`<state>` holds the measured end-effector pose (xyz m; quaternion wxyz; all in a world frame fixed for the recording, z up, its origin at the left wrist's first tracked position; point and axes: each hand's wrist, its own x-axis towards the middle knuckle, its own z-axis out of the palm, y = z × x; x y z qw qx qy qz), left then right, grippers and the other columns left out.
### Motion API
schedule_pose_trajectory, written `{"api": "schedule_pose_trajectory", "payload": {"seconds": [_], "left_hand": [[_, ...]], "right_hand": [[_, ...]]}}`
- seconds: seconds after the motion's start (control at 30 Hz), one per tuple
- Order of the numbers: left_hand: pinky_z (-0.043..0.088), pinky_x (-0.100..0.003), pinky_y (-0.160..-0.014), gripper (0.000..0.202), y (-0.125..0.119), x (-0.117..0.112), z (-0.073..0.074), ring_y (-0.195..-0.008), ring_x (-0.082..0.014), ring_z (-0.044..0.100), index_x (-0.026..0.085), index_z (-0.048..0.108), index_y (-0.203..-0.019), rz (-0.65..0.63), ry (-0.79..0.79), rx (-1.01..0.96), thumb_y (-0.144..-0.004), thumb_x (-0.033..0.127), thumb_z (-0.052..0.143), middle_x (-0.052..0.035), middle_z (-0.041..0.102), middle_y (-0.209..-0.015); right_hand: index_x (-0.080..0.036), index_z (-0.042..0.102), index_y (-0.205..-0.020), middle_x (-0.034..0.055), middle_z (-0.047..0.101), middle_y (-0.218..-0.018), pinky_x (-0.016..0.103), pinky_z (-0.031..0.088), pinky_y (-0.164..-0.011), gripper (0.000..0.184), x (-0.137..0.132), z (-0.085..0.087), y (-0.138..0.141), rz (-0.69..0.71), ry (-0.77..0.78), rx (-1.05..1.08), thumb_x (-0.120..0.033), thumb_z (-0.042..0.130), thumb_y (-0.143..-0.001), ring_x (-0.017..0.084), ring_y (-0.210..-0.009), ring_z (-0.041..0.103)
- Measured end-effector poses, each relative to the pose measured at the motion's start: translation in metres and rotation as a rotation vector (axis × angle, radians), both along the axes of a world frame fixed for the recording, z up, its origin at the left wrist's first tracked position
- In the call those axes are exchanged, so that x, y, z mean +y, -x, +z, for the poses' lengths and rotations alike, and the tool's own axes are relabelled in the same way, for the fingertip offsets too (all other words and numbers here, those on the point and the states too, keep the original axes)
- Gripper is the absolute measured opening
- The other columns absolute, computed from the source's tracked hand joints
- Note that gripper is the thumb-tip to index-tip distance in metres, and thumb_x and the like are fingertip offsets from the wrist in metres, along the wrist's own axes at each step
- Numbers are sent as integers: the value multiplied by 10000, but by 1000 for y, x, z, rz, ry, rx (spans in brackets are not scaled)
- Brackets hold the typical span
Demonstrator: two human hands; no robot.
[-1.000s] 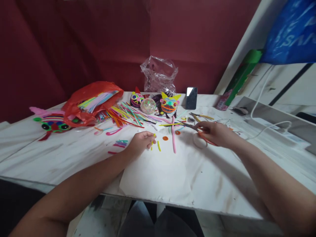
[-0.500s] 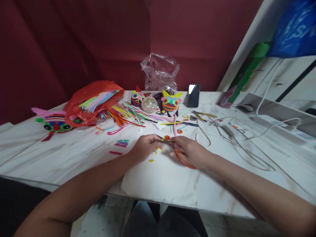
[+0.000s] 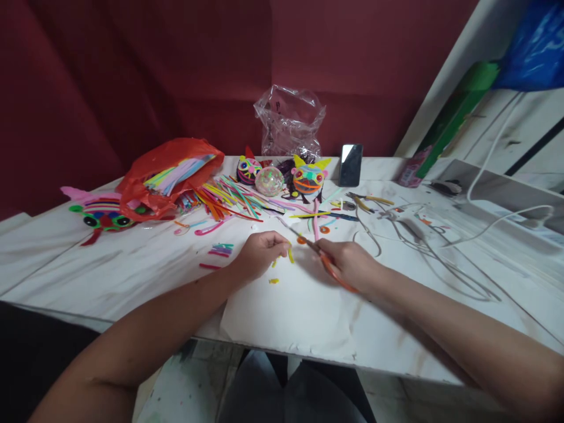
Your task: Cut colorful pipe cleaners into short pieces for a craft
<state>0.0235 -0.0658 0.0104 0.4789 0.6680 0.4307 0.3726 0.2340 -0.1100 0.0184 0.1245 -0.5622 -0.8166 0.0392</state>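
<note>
A short yellow pipe-cleaner piece (image 3: 290, 254) sits pinched at the fingertips of the left hand (image 3: 259, 254), just above a white paper sheet (image 3: 291, 311) spread on the white marble-patterned worktop (image 3: 110, 276). The right hand (image 3: 350, 262) is closed around the orange loop handles of a pair of scissors (image 3: 318, 251), whose blades stand parted and angle up-left, their tips just beside the yellow piece. Two small yellow offcuts (image 3: 274, 281) lie on the paper below the left hand.

Farther back, an orange paper disc (image 3: 301, 239) and a long pink pipe cleaner (image 3: 315, 216) lie near the scissor tips. Left of the hand rest short pink and teal cut pieces (image 3: 221, 249). Behind them is a loose spread of coloured pipe cleaners (image 3: 229, 200) spilling from a red plastic bag (image 3: 170, 170), then two striped ball-shaped figures with ears (image 3: 308, 178) (one either side of a clear glittery ball (image 3: 269, 180)), a crumpled clear plastic bag (image 3: 288, 120) and a dark phone (image 3: 351, 164) propped upright. A white glue gun (image 3: 408, 216) with its cable lies to the right.
</note>
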Motion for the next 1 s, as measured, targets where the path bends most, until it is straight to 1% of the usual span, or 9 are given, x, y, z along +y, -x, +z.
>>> {"api": "schedule_pose_trajectory", "payload": {"seconds": [0.17,0.3,0.43,0.53,0.67,0.73,0.83,0.9,1.0], "left_hand": [[318,-192,-446,138,8,13,5,-440,-60,408,158,608,-652,175,-67,3,-667,292,578,28,578,-566],[335,-201,-472,107,13,20,-2,-502,-96,483,160,641,-632,13,-122,198,-619,263,613,14,595,-556],[345,-204,-486,109,13,20,-4,-525,-104,506,162,650,-629,-38,-137,246,-618,264,613,9,600,-564],[329,-199,-461,146,10,19,-1,-472,-79,457,152,636,-674,51,-95,122,-635,289,604,21,581,-566],[313,-195,-438,163,11,22,-1,-438,-60,407,145,611,-673,128,-57,27,-642,305,598,30,559,-553],[316,-193,-443,155,12,24,-2,-444,-60,410,146,607,-668,123,-69,20,-637,298,601,32,557,-550],[315,-191,-442,149,13,24,-4,-447,-65,418,149,605,-669,108,-72,39,-639,295,600,39,540,-520],[303,-192,-431,144,13,24,-4,-434,-67,410,150,602,-665,109,-60,42,-644,292,596,48,510,-484],[298,-193,-427,123,12,24,-3,-428,-67,405,150,602,-662,103,-60,17,-641,271,594,50,497,-470]], "right_hand": [[-188,609,-1005,117,672,-783,272,353,-528,417,25,12,-41,-473,-12,-191,-468,349,-838,224,-636,598],[-155,620,-1035,175,666,-902,326,396,-584,436,39,4,-82,-607,104,-369,-440,369,-821,283,-747,619],[-131,645,-961,187,657,-920,353,420,-644,357,37,3,-95,-533,82,-435,-384,456,-794,299,-828,610],[-149,652,-937,156,657,-962,321,431,-671,266,25,10,-65,-364,-118,-251,-289,463,-813,254,-846,601],[-182,648,-923,85,670,-923,247,448,-714,264,3,2,16,331,-18,179,-310,421,-880,160,-825,599],[-153,641,-921,111,656,-940,264,445,-766,226,-4,-10,53,523,-42,217,-295,475,-865,172,-883,585],[-131,639,-815,107,639,-826,272,435,-729,191,2,-25,78,561,-121,99,-185,461,-859,173,-800,568],[-134,630,-777,91,630,-783,263,421,-720,211,14,-25,68,521,-145,27,-149,435,-858,163,-764,555],[-136,619,-772,95,627,-791,257,401,-716,215,35,-9,20,200,-184,-46,-143,418,-848,165,-749,550]]}}
